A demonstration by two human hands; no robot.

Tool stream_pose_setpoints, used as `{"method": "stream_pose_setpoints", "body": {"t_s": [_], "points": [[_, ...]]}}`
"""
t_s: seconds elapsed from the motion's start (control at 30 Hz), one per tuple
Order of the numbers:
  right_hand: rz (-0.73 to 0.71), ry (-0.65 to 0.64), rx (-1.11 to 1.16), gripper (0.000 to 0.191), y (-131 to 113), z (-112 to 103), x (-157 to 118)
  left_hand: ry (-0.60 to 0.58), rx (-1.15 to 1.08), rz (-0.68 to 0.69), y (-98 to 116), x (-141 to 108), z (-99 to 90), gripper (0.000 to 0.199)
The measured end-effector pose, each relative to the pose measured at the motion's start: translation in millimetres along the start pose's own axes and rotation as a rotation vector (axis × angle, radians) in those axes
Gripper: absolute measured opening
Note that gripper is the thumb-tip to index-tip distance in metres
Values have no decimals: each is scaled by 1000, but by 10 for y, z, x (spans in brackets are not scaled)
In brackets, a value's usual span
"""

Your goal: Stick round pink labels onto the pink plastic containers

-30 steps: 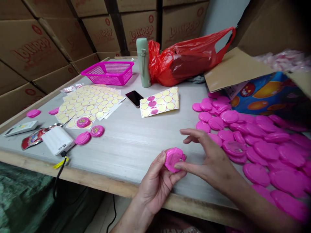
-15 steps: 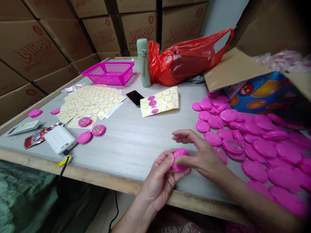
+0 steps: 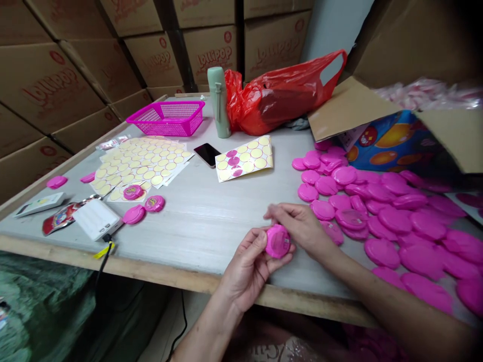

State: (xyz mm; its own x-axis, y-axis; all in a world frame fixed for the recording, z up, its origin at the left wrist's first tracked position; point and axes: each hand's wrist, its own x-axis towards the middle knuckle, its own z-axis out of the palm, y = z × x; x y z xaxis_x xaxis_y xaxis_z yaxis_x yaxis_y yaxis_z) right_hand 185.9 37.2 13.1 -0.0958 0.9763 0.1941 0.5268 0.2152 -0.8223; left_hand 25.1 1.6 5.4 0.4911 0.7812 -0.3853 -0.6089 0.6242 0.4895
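My left hand (image 3: 245, 266) cradles a round pink plastic case (image 3: 278, 241) against the palm, with its thumb on the case's left side. A round label seems to sit on the case's face, though its print is too small to read. My right hand (image 3: 300, 226) comes in from the right, its fingertips pinching the case's upper right edge. Both hands are over the front edge of a grey table (image 3: 188, 241). Nearest to my right hand lies a large spread of similar pink cases (image 3: 381, 221).
Yellow round stickers on sheets (image 3: 139, 168) and a smaller sheet (image 3: 243, 158) lie on the table, near a phone (image 3: 207, 155), pink basket (image 3: 166, 118), green flask (image 3: 219, 103) and red plastic bag (image 3: 271, 95). A white power bank (image 3: 97, 218) is at left. Lollipop cartons (image 3: 211, 55) stack behind.
The case has turned in my hands, its face now showing upward. My right hand has closed in on it from the right. The view has shifted slightly.
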Motion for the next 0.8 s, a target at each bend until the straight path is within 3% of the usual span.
{"method": "stream_pose_setpoints", "body": {"t_s": [0.1, 0.2, 0.27, 0.37, 0.47, 0.6, 0.7, 0.8], "points": [[-68, 43, -58, 48, 24, 60, -37, 26, -17, 15, 7, 11, 3, 30], [-192, -62, -132, 90, -15, 23, -221, 7, -34, -11, 51, 8, -12, 31], [-253, -154, -225, 104, -20, -102, -402, 45, -56, -32, 98, 4, -24, 30], [-258, -188, -522, 84, 92, -433, -652, 159, -30, 4, 139, 19, -12, 31], [-168, -71, -702, 54, 322, -732, -757, 151, 201, 92, 80, 59, 57, 44], [-145, 6, -748, 36, 495, -743, -770, 117, 609, 233, -50, 108, 151, 51], [-181, 7, -734, 29, 430, -687, -833, 142, 690, 289, -82, 109, 156, 45], [-138, 87, -752, 31, 374, -843, -878, 98, 908, 376, -126, 130, 181, 37]]}}
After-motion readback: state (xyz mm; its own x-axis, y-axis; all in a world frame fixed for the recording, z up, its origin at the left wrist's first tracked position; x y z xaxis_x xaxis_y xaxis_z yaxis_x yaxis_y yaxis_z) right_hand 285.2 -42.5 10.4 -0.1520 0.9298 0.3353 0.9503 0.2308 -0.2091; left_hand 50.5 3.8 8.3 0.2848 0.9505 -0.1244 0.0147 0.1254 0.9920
